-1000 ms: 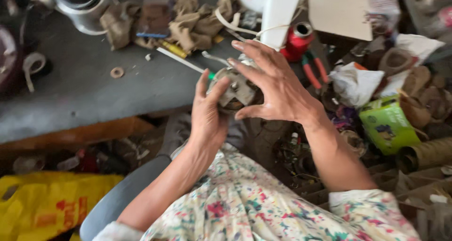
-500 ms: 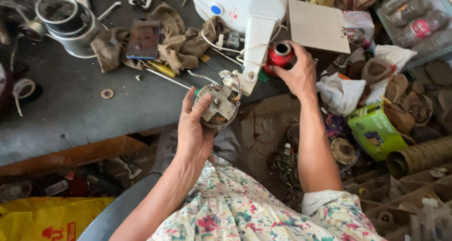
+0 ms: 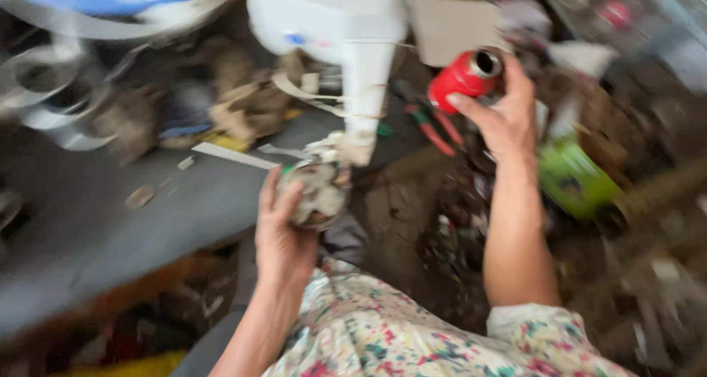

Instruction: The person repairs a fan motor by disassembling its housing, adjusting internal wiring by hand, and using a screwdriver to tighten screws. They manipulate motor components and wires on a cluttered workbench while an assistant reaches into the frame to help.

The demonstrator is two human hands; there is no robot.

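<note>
Motor part (image 3: 318,193) in left hand (image 3: 283,237), red can (image 3: 462,79) in right hand (image 3: 504,123)

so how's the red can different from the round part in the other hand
The red can is bright, smooth and tilted, raised in the right hand. The round part is grey, rough and blurred, held lower in the left hand against the white housing. Both are gripped, one per hand.

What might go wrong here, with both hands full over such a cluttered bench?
The left hand grips the motor only from one side, near the bench edge, so it may slip to the floor. The right hand holds the red can by the fingers alone, tilted over the pliers; it might drop or spill.
</note>
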